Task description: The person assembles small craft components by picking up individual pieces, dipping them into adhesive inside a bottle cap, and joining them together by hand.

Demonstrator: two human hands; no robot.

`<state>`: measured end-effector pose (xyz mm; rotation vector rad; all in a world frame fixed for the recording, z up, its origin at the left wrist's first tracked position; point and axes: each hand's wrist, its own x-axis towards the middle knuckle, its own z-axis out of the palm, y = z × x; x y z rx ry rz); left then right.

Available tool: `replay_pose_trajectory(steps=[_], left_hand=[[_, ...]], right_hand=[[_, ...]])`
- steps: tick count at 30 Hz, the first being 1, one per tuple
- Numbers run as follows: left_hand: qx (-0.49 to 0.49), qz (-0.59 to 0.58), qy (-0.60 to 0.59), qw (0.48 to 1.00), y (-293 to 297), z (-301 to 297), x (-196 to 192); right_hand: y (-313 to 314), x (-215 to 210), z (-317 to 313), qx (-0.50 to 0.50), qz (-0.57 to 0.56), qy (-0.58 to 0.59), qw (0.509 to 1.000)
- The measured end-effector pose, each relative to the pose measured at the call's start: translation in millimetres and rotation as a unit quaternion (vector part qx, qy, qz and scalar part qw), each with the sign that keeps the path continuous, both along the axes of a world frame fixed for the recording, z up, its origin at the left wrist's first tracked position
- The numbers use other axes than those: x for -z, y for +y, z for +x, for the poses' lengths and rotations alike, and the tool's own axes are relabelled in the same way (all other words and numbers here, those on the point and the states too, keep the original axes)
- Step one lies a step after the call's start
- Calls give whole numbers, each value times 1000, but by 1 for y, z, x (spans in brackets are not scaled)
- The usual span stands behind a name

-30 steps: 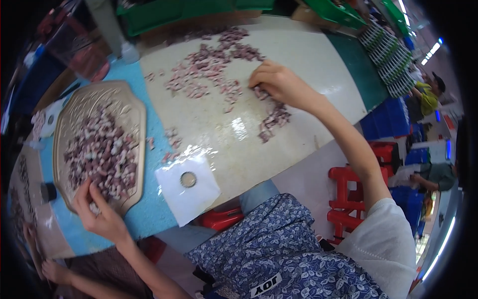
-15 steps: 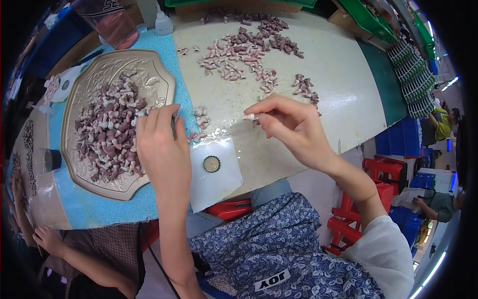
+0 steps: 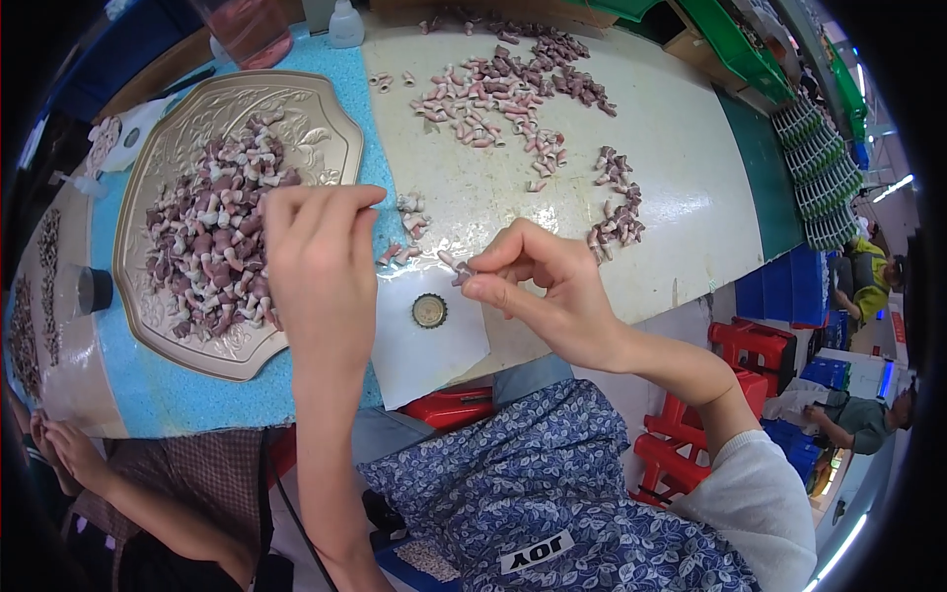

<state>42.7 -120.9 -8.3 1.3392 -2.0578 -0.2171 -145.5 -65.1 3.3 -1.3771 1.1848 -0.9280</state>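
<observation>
My right hand (image 3: 557, 291) pinches a small purple-and-white moulded figure piece (image 3: 458, 266) between thumb and fingertips, above the sheet of white paper. My left hand (image 3: 324, 242) hangs over the right side of a gold embossed tray (image 3: 330, 109), its fingers bent and drawn together. What those fingertips hold, if anything, is hidden. A heap of similar purple, pink and white pieces (image 3: 212, 237) fills the middle of the tray. On the white paper (image 3: 404, 365) lies a metal bottle cap (image 3: 430, 311), close below the right fingertips. A few loose pieces (image 3: 409, 222) lie between my hands.
Sorted pink pieces (image 3: 483, 104) and purple pieces (image 3: 619, 212) lie spread across the pale tabletop (image 3: 681, 197). A white squeeze bottle (image 3: 345, 25) and a clear pinkish container (image 3: 247, 30) stand at the back left. At the left, another person's hand (image 3: 74, 449) works. Red stools (image 3: 755, 345) stand right.
My right hand has moved left and slightly down with its piece, toward the bottle cap. My left hand has lifted a little, its fingers pointing more rightward. The whole view has shifted slightly.
</observation>
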Motion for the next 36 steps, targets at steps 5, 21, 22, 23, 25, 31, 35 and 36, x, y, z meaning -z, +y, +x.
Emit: replay_pose_trajectory(steps=[5, 21, 22, 23, 25, 31, 35, 36], left_hand=[[-132, 70, 414, 898, 65, 1, -4], [-141, 196, 574, 782, 128, 6, 17], [-141, 197, 575, 782, 127, 5, 17], [-142, 213, 570, 781, 127, 2, 17], [-144, 229, 564, 780, 124, -2, 17], [-133, 244, 585, 762, 116, -17, 19], [-95, 217, 612, 755, 118, -24, 21], [-86, 207, 621, 751, 119, -25, 20]], right_hand=[[5, 11, 6, -54, -129, 125, 982], [-14, 14, 18, -187, -310, 244, 900], [-13, 13, 19, -186, -308, 253, 898], [-13, 11, 19, -185, -306, 263, 896], [-13, 8, 18, -182, -299, 252, 902], [2, -10, 14, -103, -164, 129, 972], [10, -21, 10, -123, -113, 46, 985], [11, -23, 10, -120, -114, 46, 985]])
